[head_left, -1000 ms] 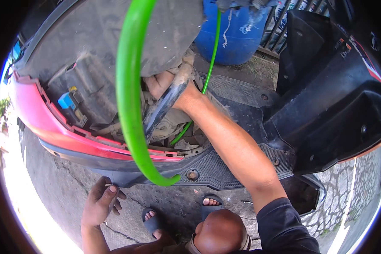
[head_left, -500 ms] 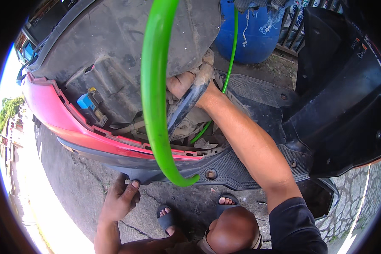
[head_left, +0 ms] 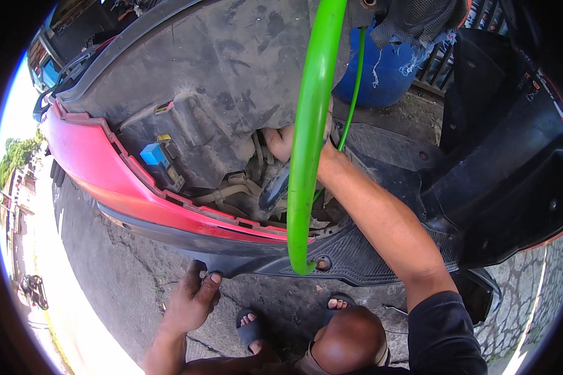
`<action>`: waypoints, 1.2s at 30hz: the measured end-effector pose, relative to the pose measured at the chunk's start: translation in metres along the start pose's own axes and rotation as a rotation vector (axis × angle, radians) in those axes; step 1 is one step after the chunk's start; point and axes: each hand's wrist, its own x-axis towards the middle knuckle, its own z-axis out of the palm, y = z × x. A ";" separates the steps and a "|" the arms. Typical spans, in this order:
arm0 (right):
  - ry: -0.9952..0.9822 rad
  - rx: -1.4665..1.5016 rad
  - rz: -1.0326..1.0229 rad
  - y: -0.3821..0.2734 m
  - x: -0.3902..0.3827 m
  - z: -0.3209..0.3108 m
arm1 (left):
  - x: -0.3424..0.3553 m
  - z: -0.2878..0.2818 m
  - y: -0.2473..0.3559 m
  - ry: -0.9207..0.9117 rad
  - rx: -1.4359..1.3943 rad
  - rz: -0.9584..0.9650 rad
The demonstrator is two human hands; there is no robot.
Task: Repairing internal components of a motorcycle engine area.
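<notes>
A red and black scooter body panel (head_left: 100,156) curves along the scooter's near side. My left hand (head_left: 194,303) pinches the lower black edge of it between thumb and fingers. My right hand (head_left: 281,142) reaches into the opened scooter body, under the dark plastic storage bin (head_left: 244,69). Its fingers are mostly hidden by the bin and a green hose. Just below that hand a dark, shiny frame tube (head_left: 273,190) slants down. The bright green hose (head_left: 313,125) arches close in front and covers part of my right wrist.
A blue plug connector (head_left: 153,154) sits inside the body at left. The ribbed black footboard (head_left: 363,262) and front leg shield (head_left: 500,162) lie to the right. A blue barrel (head_left: 381,75) stands behind. My sandalled feet (head_left: 250,328) rest on the concrete.
The view has shifted, so the scooter sits slightly farther right. The green hose now lies farther right, across my right wrist. My left hand keeps its grip on the panel edge.
</notes>
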 end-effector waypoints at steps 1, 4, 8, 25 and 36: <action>-0.164 0.053 0.185 0.004 -0.004 0.009 | 0.000 0.000 -0.003 -0.003 -0.002 0.003; 0.001 0.114 0.017 0.015 -0.004 0.026 | 0.003 -0.001 -0.009 -0.050 -0.056 0.056; -0.055 0.092 -0.003 0.018 -0.010 0.023 | 0.005 -0.002 -0.006 -0.083 -0.095 0.056; -0.406 0.171 0.043 0.010 -0.016 -0.014 | 0.002 0.003 -0.002 -0.056 -0.129 0.048; -0.220 0.009 -0.071 0.011 -0.022 -0.014 | 0.002 0.006 -0.013 -0.001 -0.102 0.092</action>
